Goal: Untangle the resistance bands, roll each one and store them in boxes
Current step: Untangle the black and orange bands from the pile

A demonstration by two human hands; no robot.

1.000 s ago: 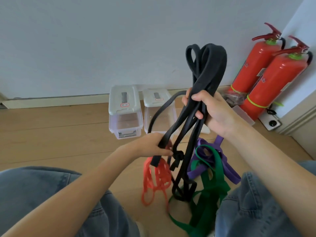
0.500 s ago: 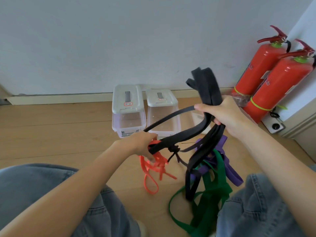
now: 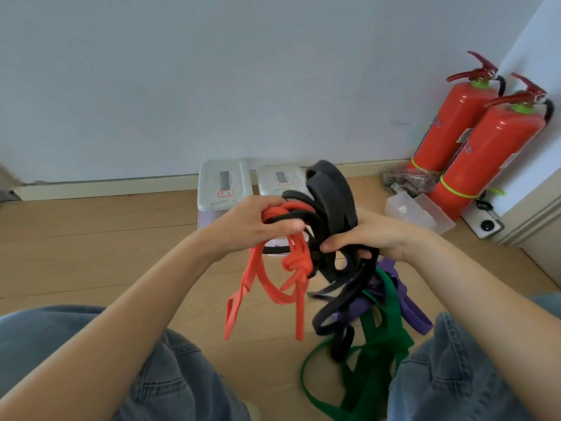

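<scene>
The person is sitting on the wooden floor [image 3: 91, 238], holding a tangle of bands up between both hands. The left hand [image 3: 255, 226] is curling its fingers round the orange band [image 3: 264, 287], which is knotted and dangling in loops below the hand, along with a black strand. The right hand [image 3: 373, 235] is gripping the bunched black bands [image 3: 334, 205], whose loops are sticking up above the fingers and trailing down toward the floor. The purple band [image 3: 406, 302] and green band [image 3: 379, 344] are lying on the floor between the knees, under the hanging black loops. Two lidded plastic boxes [image 3: 223, 186] are standing by the wall behind the hands, with two red fire extinguishers [image 3: 485, 153] in the corner to the right.
</scene>
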